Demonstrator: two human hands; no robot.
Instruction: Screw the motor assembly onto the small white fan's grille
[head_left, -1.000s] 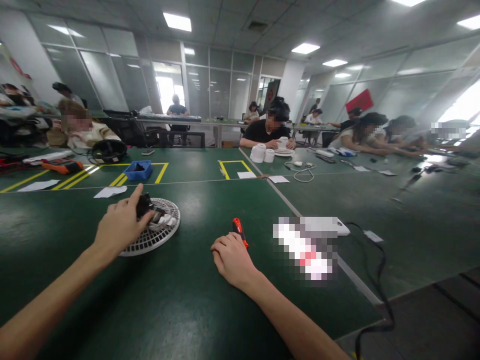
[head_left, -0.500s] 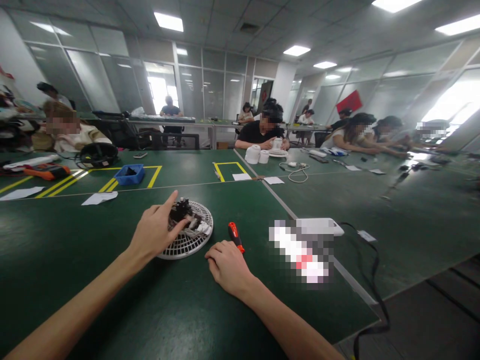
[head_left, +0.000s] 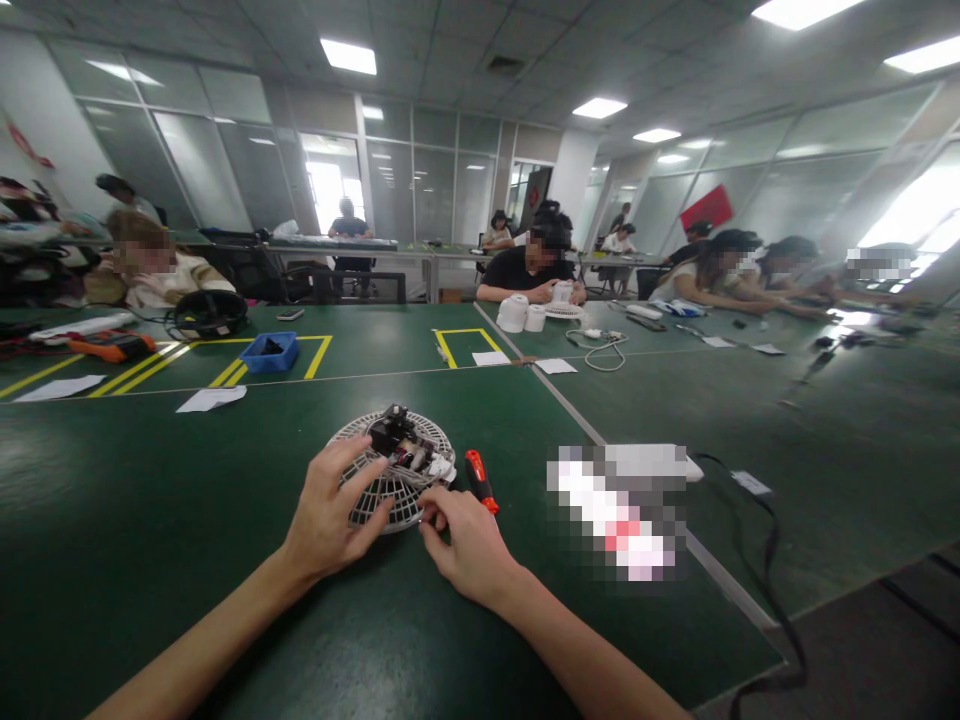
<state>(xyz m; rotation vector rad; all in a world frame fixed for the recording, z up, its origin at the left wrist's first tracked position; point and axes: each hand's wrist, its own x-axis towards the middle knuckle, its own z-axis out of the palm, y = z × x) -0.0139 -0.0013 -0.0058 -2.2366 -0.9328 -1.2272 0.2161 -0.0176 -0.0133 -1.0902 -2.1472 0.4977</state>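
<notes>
A round white fan grille [head_left: 386, 505] lies on the green table in front of me. A black motor part [head_left: 390, 430], with wires and small white pieces around it, sits on the grille. My left hand [head_left: 330, 505] is at the grille's left side, fingers spread and thumb over its near edge, holding nothing. My right hand [head_left: 465, 545] is at the grille's near right edge, its fingers curled in toward the thumb; whatever is between them is too small to make out. A red and black screwdriver [head_left: 481, 482] lies just beyond the right hand.
A white power strip [head_left: 652, 462] with a black cable is to the right, beside a pixelated patch. Farther off are a blue bin [head_left: 270, 355], paper sheets [head_left: 212, 399], an orange meter [head_left: 112, 345] and white cups [head_left: 514, 314]. Several people sit at the tables.
My left hand has brought the grille with the motor part rightward, next to my right hand, and has let go of the motor part. The right hand has stayed near the screwdriver.
</notes>
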